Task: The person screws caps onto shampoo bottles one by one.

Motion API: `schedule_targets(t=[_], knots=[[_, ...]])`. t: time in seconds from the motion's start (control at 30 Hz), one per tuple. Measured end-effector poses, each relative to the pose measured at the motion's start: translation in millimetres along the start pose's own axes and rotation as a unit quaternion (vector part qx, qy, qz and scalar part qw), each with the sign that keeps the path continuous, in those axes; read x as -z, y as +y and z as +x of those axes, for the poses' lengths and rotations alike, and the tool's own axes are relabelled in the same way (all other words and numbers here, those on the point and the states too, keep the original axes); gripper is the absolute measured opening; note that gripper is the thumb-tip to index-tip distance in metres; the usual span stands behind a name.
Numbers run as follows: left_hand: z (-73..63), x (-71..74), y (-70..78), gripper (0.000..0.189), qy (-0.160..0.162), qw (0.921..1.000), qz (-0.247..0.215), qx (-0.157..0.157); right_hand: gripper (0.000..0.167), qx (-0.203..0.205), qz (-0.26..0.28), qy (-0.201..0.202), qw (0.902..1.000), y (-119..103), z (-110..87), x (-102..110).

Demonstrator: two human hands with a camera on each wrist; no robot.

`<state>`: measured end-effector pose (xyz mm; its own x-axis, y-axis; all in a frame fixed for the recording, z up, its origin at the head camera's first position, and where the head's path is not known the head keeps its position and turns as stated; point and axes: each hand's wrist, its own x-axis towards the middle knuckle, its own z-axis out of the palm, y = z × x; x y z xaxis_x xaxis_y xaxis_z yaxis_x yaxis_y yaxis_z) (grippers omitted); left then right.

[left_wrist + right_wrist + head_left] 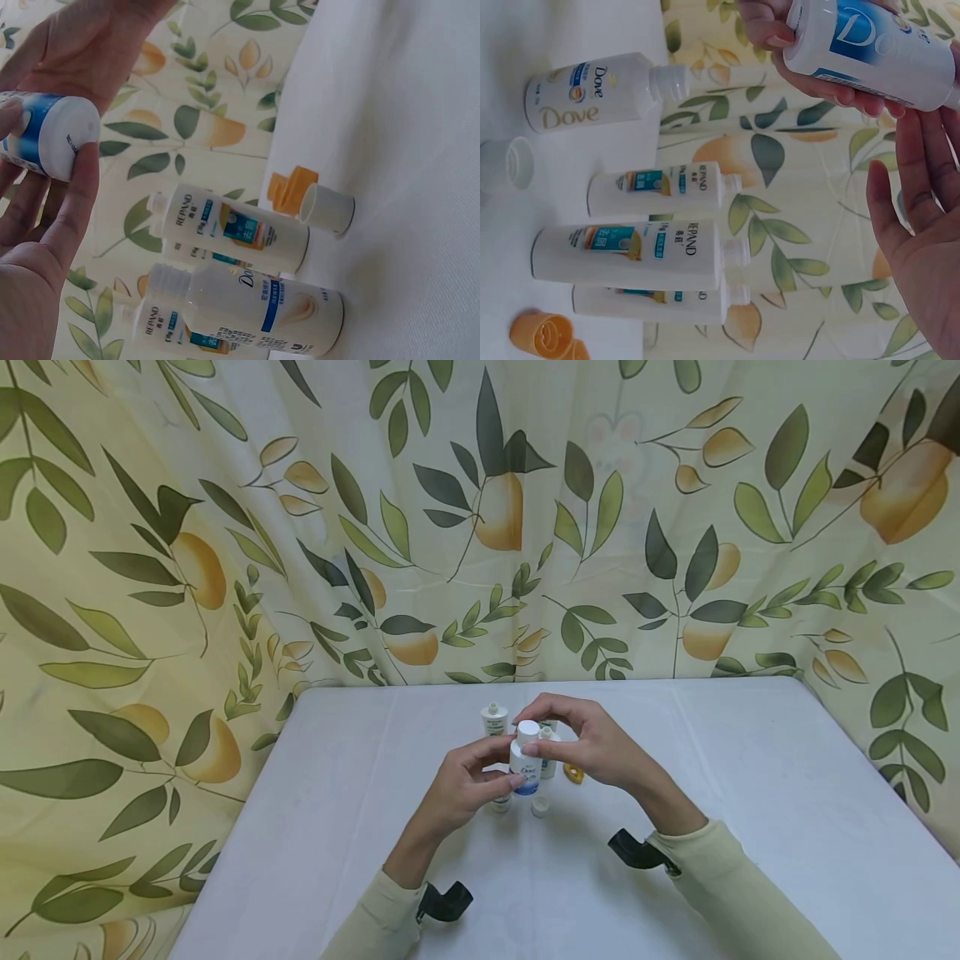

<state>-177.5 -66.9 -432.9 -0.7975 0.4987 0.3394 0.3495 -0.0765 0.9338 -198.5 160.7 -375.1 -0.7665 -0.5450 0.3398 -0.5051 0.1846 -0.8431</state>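
Observation:
My left hand (468,781) grips a white Dove bottle (525,768) with a blue lower label, raised above the table. Its base (71,139) faces the left wrist camera. On top of this bottle is a white cap (528,729), pinched by the thumb and forefinger of my right hand (596,745). In the right wrist view that hand's other fingers (919,172) extend beside the bottle's neck end. Below the hands stands a second Dove bottle (592,94) without a cap, its threaded neck showing.
Three white REPAND bottles (630,255) with narrow uncapped necks stand grouped on the white table (360,827). A loose white cap (540,807) lies in front, and orange caps (573,772) lie to the right. A leaf-and-fruit patterned curtain (465,593) hangs behind the table.

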Motion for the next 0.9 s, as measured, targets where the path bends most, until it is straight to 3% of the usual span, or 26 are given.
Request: schedule_targets(t=[0.6, 0.9], knots=[[1.0, -2.4, 1.7, 0.047, -0.003, 0.9999, 0.011, 0.002, 0.027, -0.018, 0.014, 0.005, 0.9997, 2.2, 1.8, -1.5], [-0.8, 3.2, 3.3, 0.048, -0.001, 1.0000, -0.007, 0.006, 0.027, 0.019, 0.016, -0.018, 0.9995, 5.8, 0.1, 4.8]])
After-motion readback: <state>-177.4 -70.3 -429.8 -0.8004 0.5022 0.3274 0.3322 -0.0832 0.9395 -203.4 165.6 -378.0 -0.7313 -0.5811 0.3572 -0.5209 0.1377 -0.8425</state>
